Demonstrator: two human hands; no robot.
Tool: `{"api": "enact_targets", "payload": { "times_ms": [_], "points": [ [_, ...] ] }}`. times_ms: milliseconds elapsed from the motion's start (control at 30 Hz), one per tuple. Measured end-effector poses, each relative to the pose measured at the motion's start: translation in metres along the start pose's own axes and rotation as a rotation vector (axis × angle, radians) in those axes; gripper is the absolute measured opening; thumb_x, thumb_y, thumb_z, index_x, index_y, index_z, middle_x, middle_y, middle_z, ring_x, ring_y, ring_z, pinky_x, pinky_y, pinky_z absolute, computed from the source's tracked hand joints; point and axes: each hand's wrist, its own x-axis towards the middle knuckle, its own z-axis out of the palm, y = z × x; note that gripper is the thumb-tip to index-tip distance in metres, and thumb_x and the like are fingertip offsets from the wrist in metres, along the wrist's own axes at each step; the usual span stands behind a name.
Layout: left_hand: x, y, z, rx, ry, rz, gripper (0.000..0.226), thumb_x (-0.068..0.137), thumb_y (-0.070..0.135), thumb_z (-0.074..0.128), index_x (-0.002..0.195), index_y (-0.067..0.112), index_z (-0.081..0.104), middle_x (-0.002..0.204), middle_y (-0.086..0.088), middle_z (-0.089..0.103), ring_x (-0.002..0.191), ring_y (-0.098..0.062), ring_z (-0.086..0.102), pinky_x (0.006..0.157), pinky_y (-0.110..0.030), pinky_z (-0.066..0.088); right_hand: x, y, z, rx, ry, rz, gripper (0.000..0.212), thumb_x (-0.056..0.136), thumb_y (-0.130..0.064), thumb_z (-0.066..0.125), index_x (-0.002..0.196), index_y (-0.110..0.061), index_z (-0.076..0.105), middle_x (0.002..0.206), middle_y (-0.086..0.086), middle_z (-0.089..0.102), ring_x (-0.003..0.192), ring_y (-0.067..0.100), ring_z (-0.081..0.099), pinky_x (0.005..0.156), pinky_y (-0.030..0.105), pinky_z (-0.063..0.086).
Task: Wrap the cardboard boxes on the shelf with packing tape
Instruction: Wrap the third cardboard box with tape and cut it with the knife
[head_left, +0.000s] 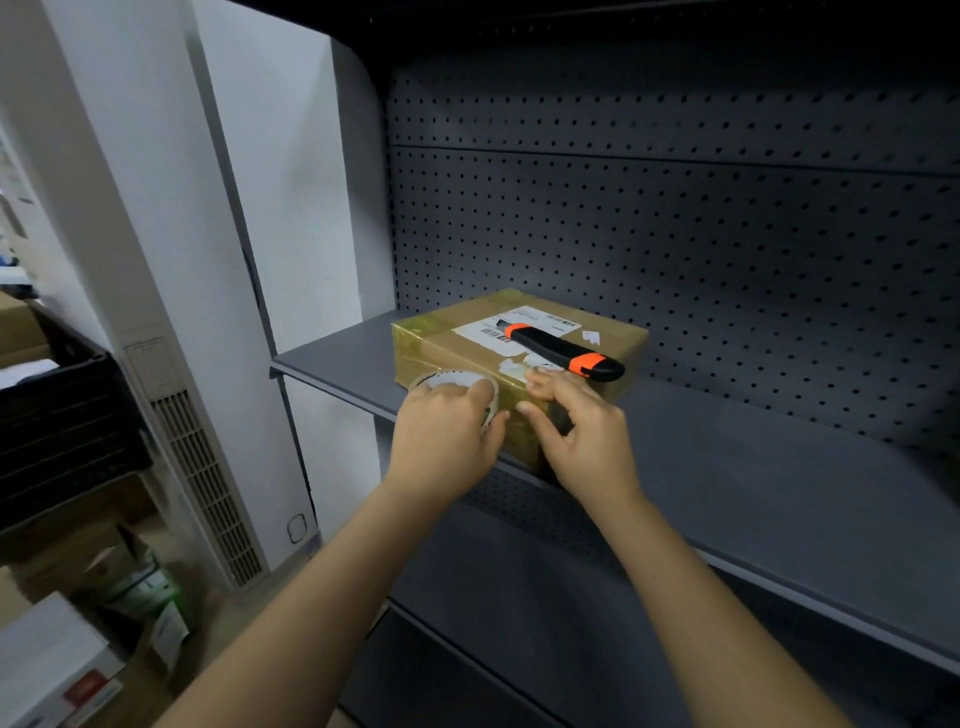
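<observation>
Our left hand (445, 423) grips clear packing-tape roll (448, 378) beside brown cardboard box (447, 344); right hand (584, 434) fingertips on box edge, grip unclear.

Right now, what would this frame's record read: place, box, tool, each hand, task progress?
place: grey metal shelf with a pegboard back
box: one cardboard box on the shelf, glossy tape across its left end, white label on top
tool: black-and-orange utility knife lying on the box top, partly over the label
left hand: grips a tape roll at the box's near left corner
right hand: fingertips on the box's near top edge; whether it pinches tape cannot be told
progress: wrapping under way, knife not in hand
</observation>
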Motion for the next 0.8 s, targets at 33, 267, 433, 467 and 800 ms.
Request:
{"api": "enact_targets", "payload": {
  "times_ms": [33,267,433,467,800],
  "points": [
    [0.0,-0.001,-0.001,0.0,0.001,-0.001,0.027,0.07,0.025,0.084,0.073,0.011,0.062,0.049,-0.001,0.054,0.042,-0.023,0.051,0.055,-0.026,0.033,0.001,0.001,0.0,0.002,-0.002,-0.001,0.016,0.087,-0.016,0.074,0.1,-0.009,0.071,0.115,-0.001,0.069,0.112,0.01,0.061,0.097,0.017,0.045],
    [-0.005,-0.015,-0.005,-0.093,-0.031,0.036,0.028,0.08,0.032,0.077,0.079,0.012,0.057,0.056,-0.003,0.055,0.05,-0.026,0.051,0.056,-0.027,0.031,0.005,0.005,-0.004,0.054,-0.054,0.023,0.014,0.087,-0.017,0.074,0.098,-0.01,0.068,0.118,-0.003,0.068,0.114,0.003,0.059,0.098,0.012,0.042],
    [0.002,-0.026,-0.011,-0.163,-0.065,0.141,0.035,0.084,0.041,0.064,0.108,0.017,0.061,0.062,0.002,0.06,0.052,-0.021,0.053,0.054,-0.023,0.027,0.009,0.004,-0.012,0.057,-0.134,0.063,0.017,0.087,-0.019,0.073,0.102,-0.014,0.065,0.122,-0.008,0.067,0.116,0.001,0.058,0.097,0.015,0.045],
    [0.003,-0.026,-0.01,-0.133,-0.061,0.164,0.034,0.082,0.041,0.065,0.107,0.017,0.064,0.06,0.001,0.061,0.051,-0.021,0.055,0.055,-0.023,0.027,0.009,0.001,-0.013,0.042,-0.141,0.081,0.017,0.087,-0.019,0.073,0.102,-0.015,0.065,0.121,-0.009,0.067,0.115,0.001,0.058,0.097,0.015,0.045],
    [0.008,-0.032,0.006,-0.173,-0.046,0.164,0.027,0.079,0.034,0.07,0.101,0.017,0.066,0.058,0.002,0.061,0.05,-0.021,0.057,0.052,-0.023,0.031,0.076,-0.003,-0.012,-0.342,-0.047,0.346,0.031,0.092,-0.019,0.063,0.122,-0.016,0.065,0.125,0.003,0.063,0.12,0.022,0.052,0.103,0.035,0.039]
  ]
}}
